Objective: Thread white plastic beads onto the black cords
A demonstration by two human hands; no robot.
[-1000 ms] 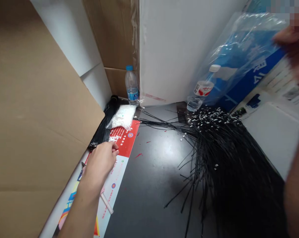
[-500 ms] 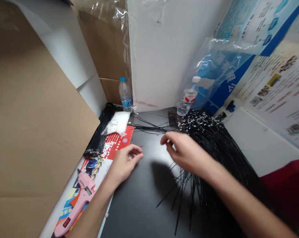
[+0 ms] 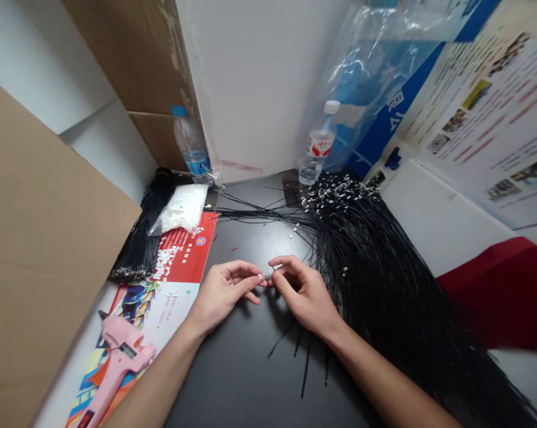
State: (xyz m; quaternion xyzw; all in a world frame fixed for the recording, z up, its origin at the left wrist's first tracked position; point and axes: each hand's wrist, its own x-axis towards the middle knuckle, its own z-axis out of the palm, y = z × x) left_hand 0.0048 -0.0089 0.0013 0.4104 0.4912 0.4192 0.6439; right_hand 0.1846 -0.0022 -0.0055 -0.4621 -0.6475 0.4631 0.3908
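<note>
My left hand (image 3: 219,297) pinches a tiny white plastic piece (image 3: 260,277) between thumb and fingertips, above the dark grey tabletop (image 3: 233,362). Facing it, almost touching, my right hand (image 3: 308,296) is closed at the fingertips on what looks like the end of a thin black wire (image 3: 274,268); most of that wire is hidden by the fingers. To the right lies a large bundle of black wires (image 3: 384,279), many tipped with small white pieces. Loose white pieces (image 3: 164,264) are scattered on a red printed sheet (image 3: 192,255) left of my hands.
A clear bag of white pieces (image 3: 183,205) sits at back left beside a smaller black wire bundle (image 3: 139,238). Two water bottles (image 3: 190,145) (image 3: 318,145) stand at the back. A pink glue gun (image 3: 121,351) lies at left, near a cardboard flap (image 3: 41,238).
My right hand has come left and down from over the wire bundle to meet my left hand. The fingertips of both are now close together. The view has shifted slightly.
</note>
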